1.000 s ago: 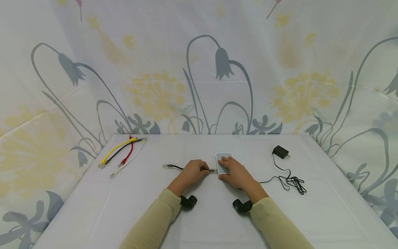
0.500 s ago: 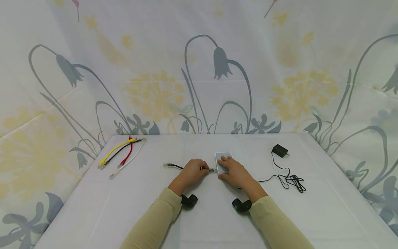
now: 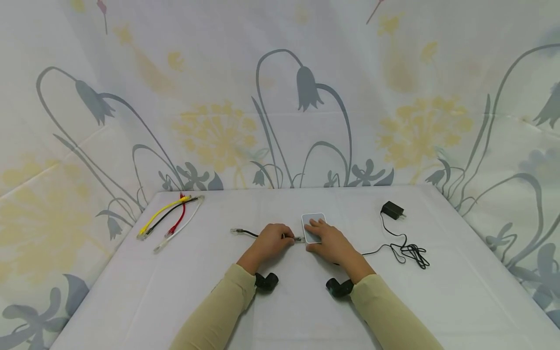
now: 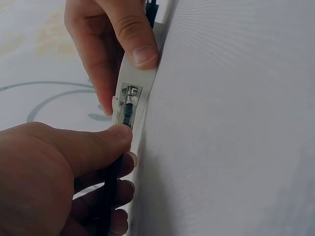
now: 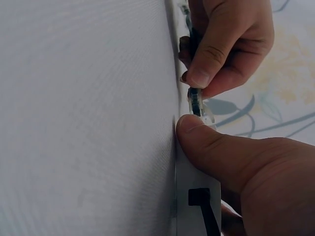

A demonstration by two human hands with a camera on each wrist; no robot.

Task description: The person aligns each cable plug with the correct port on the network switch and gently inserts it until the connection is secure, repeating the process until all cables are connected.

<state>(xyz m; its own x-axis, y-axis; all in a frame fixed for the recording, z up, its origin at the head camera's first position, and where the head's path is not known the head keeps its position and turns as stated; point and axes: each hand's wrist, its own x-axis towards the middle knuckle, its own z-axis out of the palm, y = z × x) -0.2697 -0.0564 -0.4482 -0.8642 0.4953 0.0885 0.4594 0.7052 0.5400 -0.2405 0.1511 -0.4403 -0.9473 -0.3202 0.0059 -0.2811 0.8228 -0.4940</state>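
My left hand (image 3: 274, 242) pinches a short black network cable (image 3: 249, 233) just behind its clear plug (image 4: 129, 101). That plug sits at the left side of a small white router (image 3: 313, 219) with a grey top; how deep it is in the port I cannot tell. My right hand (image 3: 333, 245) grips the router, its fingers over the grey top and its thumb (image 5: 199, 129) along the near side, close to the plug. On the router's right side, a black power connector (image 5: 199, 196) is plugged in. The cable's other clear plug (image 3: 236, 231) lies loose to the left.
A yellow cable (image 3: 158, 214), a red cable (image 3: 178, 224), a white cable (image 3: 187, 224) and another black cable (image 3: 164, 215) lie at the far left. At the right lies a black power adapter (image 3: 393, 210); its bunched cord (image 3: 413, 253) runs to the right hand. A patterned cloth (image 3: 280, 121) rises behind.
The head view has shifted slightly. Both hands, the cable and the router keep the same places relative to each other.
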